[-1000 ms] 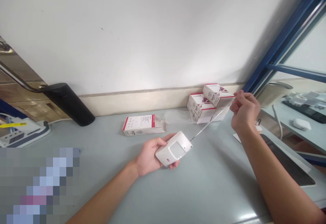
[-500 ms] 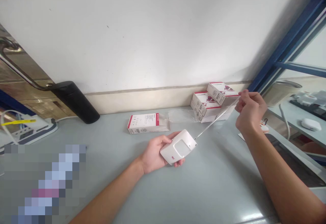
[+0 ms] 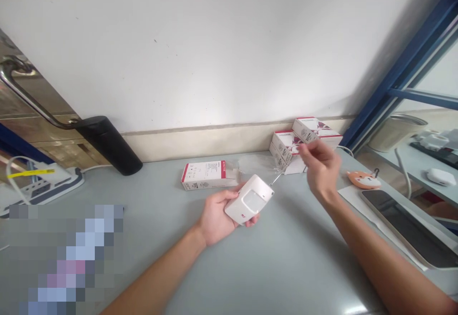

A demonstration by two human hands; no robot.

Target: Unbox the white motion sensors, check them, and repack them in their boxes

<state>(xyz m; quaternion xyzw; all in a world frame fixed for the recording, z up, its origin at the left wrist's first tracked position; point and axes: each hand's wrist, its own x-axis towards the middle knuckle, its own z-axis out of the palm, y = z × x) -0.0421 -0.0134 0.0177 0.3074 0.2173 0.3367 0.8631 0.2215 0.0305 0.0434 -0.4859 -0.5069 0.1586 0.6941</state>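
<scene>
Fingers of L hand [image 3: 214, 219] clamped on white sensor [image 3: 252, 201] w/ antenna [image 3: 276, 178]; R hand [image 3: 320, 167] pinched together near red-striped boxes [image 3: 315, 128], print too small to read.

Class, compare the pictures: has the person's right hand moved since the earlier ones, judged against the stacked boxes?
Yes: the bare right hand has moved left. It was beside the stacked white-and-red cardboard boxes, and now overlaps their front.
</scene>
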